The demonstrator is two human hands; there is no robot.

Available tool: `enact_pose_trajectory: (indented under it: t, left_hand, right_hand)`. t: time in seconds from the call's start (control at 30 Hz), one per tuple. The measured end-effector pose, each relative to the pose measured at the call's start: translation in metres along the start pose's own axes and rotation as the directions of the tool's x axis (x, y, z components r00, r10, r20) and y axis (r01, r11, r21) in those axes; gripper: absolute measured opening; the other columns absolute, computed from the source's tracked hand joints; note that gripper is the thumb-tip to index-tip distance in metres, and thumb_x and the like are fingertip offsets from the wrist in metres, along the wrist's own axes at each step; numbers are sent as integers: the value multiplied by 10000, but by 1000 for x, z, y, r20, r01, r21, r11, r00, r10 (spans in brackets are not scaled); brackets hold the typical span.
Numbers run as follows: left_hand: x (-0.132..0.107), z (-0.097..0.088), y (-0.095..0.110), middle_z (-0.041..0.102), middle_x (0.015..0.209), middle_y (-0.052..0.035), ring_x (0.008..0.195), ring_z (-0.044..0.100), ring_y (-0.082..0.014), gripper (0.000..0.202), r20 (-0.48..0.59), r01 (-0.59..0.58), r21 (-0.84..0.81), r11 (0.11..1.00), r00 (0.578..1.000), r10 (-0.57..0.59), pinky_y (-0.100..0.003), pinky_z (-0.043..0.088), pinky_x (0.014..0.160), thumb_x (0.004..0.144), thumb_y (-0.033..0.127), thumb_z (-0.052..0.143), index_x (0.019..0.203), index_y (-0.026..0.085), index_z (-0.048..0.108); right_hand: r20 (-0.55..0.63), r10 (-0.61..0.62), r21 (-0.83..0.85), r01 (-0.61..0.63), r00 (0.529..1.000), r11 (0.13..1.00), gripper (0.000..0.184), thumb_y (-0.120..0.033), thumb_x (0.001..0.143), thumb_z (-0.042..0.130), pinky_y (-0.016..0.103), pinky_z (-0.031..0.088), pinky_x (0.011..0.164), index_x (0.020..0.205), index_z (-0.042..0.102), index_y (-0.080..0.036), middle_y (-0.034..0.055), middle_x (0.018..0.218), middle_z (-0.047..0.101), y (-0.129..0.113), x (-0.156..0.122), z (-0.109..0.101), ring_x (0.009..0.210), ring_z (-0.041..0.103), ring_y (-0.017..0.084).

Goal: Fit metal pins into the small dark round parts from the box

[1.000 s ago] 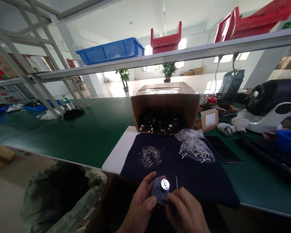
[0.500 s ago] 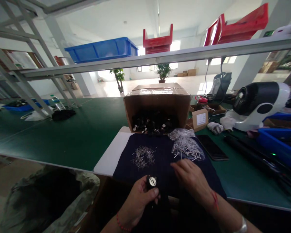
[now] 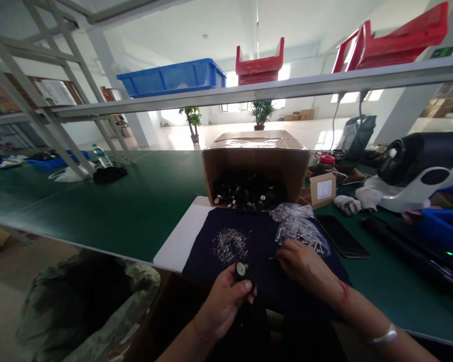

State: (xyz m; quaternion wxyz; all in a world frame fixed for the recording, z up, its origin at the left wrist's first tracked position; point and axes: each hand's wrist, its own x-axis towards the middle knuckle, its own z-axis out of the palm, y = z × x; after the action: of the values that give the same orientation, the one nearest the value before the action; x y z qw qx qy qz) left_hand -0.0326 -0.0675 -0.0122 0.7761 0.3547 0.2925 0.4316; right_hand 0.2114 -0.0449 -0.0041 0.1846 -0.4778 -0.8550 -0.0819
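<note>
My left hand (image 3: 226,299) grips a small black cylindrical part (image 3: 250,277) with a round silver face, tilted up toward me. Fingers bent together, my right hand (image 3: 305,264) is at the near edge of a clear plastic bag (image 3: 296,216) of metal pins. A thin metal pin (image 3: 272,258) pokes out at its fingertips, which are partly hidden. On the dark blue cloth (image 3: 200,251), just beyond the black part, lies a loose pile of fine silver pins (image 3: 231,245). Behind the cloth, a cardboard box (image 3: 254,143) on its side holds many black parts with silver faces.
A black phone (image 3: 342,236) lies right of the bag, near a long black object (image 3: 403,251) and a blue bin (image 3: 445,226). A black-and-white machine (image 3: 419,171) stands behind. Overhead, a shelf (image 3: 196,99) carries blue and red bins. A lined waste bin (image 3: 86,301) stands below left.
My right hand has moved forward to the edge of the bag of pins. My left hand has tilted the black part and raised it slightly. The view has shifted a little left.
</note>
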Motion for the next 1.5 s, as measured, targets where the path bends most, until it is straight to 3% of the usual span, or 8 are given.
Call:
enact_pose_trajectory:
  t: [0.27, 0.53, 0.87, 1.0, 1.1, 1.2, 1.3, 1.5]
  left_hand:
    - [0, 3, 2, 623, 759, -16, 641, 546, -93, 268, 86, -15, -124, 992, 996, 26, -222, 387, 583, 690, 228, 848, 873, 130, 680]
    - [6, 0, 13, 599, 778, -6, 614, 529, -88, 281, 122, 23, -69, 997, 992, -14, -231, 370, 550, 673, 221, 835, 868, 134, 653]
    - [46, -8, 23, 599, 667, 7, 592, 559, -104, 257, 130, 217, 303, 928, 955, -267, -227, 418, 538, 589, 205, 744, 797, 140, 608]
    - [54, -4, 21, 603, 633, 21, 553, 565, -109, 227, 143, 251, 381, 890, 935, -325, -227, 420, 509, 560, 164, 683, 774, 156, 606]
    - [56, 2, 22, 613, 616, 16, 542, 568, -115, 192, 167, 249, 427, 869, 923, -347, -225, 414, 491, 557, 168, 649, 742, 167, 598]
    - [56, 7, 23, 591, 564, 22, 515, 536, -104, 139, 182, 233, 469, 852, 918, -351, -214, 393, 477, 554, 163, 620, 686, 172, 577]
    - [55, 9, 23, 570, 535, 32, 498, 511, -96, 128, 178, 212, 502, 838, 923, -340, -211, 380, 471, 553, 165, 594, 678, 178, 568]
    - [55, 12, 24, 568, 538, 40, 489, 503, -95, 164, 172, 200, 534, 821, 925, -338, -210, 364, 457, 547, 186, 591, 709, 187, 568]
  right_hand:
    - [-154, 67, 306, -17, 986, 952, 188, -42, 871, 583, 284, 420, 595, 911, 675, -202, 37, 813, 604, -76, -6, -18, 702, 557, 177]
    - [-243, 41, 288, 32, 969, 957, 169, -49, 910, 553, 297, 412, 603, 916, 645, -190, 39, 804, 605, -76, -2, -9, 704, 536, 186]
    - [-193, 154, 364, -75, 969, 928, 208, -170, 983, 482, 313, 463, 652, 923, 677, -208, 58, 839, 631, -65, -10, 32, 730, 596, 192]
    - [-54, 332, 684, -207, 942, 699, 371, -434, 1008, 497, 263, 425, 538, 756, 649, -209, 21, 694, 578, -57, -8, 17, 590, 531, 145]
    - [72, 602, 921, -285, 796, 267, 576, -660, 928, 527, 228, 275, 400, 568, 469, -215, -44, 520, 385, -56, 4, -2, 454, 349, 97]
    - [228, 683, 970, -220, 693, -100, 634, -746, 790, 650, 198, 177, 353, 555, 377, -225, -74, 518, 325, -59, 19, -14, 427, 256, 66]
    - [315, 674, 949, -230, 668, -216, 661, -765, 694, 726, 175, 155, 340, 558, 371, -224, -91, 506, 314, -63, 31, -13, 412, 226, 46]
    - [388, 654, 921, -305, 649, -243, 706, -799, 617, 747, 158, 155, 325, 533, 350, -221, -105, 469, 303, -64, 35, -2, 382, 212, 21]
